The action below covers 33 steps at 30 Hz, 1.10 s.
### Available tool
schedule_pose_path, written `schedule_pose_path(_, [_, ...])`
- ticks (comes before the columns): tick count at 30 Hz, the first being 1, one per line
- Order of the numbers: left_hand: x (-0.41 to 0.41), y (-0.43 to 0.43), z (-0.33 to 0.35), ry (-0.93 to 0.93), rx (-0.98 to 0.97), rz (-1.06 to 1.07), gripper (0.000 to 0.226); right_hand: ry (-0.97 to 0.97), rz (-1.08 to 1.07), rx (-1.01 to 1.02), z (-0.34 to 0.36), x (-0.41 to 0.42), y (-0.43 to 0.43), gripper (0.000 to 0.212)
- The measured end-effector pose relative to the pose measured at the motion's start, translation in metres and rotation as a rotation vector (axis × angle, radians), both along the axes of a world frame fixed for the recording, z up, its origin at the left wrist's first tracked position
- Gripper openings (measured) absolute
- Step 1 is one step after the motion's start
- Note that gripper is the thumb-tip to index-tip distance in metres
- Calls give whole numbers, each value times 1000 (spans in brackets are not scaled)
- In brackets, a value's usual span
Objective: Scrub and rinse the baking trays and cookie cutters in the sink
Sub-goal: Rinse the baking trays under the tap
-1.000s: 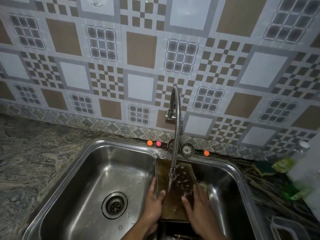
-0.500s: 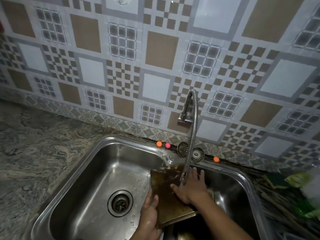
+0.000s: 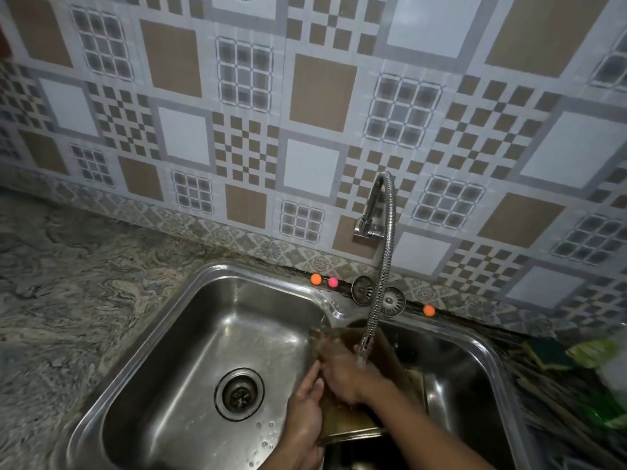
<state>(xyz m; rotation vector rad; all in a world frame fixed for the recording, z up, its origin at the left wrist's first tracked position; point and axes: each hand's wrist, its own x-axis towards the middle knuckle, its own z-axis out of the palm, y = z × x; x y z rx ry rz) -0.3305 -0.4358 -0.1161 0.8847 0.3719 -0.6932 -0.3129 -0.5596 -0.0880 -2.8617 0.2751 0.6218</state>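
Note:
A brown baking tray (image 3: 353, 418) lies tilted across the divider of the steel double sink (image 3: 210, 276), under the flexible tap (image 3: 376, 300), from which water runs. My left hand (image 3: 305, 415) grips the tray's left edge, thumb on top. My right hand (image 3: 342, 371) lies flat on the tray's wet upper surface, fingers blurred, directly below the water stream. No cookie cutters are visible.
The left basin holds only its drain (image 3: 239, 395). Two strainer plugs (image 3: 393, 301) and small orange and pink balls (image 3: 316, 279) sit on the back rim. A green-and-yellow sponge (image 3: 543, 354) and green packaging (image 3: 597, 351) lie on the right counter. Patterned granite counter (image 3: 68, 283) spreads left.
The tray has swung leftward over the divider. My right hand slid from the tray's right side to its upper left part under the stream. My left hand kept its hold on the left edge.

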Motion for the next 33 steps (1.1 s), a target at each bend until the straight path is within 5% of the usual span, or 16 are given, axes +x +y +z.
schedule_pose_path(3, [4,8,-7,33,5,47,40,5,93,18,9,-29,15,57])
schedule_pose_path(8, [-10,-1,4,61,-25,-8,37,44,-320,-204,7,-19,-29,77])
schedule_pose_path(10, [-14,-8,11,41,-39,-31,34,31,-363,-110,3,0,-26,73])
schedule_pose_path(14, [-2,-8,14,21,-5,70,33,37,3,119,4,-1,10,53])
schedule_pose_path(19, [0,-8,19,6,13,87,34,28,-182,-249,15,-27,-7,66])
schedule_pose_path(22, [-1,-18,28,17,-8,45,35,-165,43,-65,16,-46,21,54])
schedule_pose_path(25, [-2,-22,24,3,3,37,38,-401,156,-111,16,-78,22,47])
schedule_pose_path(30, [6,-16,4,-35,88,23,65,-336,-286,-124,18,-102,-47,56])
schedule_pose_path(33, [13,-7,-7,-103,91,-13,63,-238,-801,502,40,-89,-56,51])
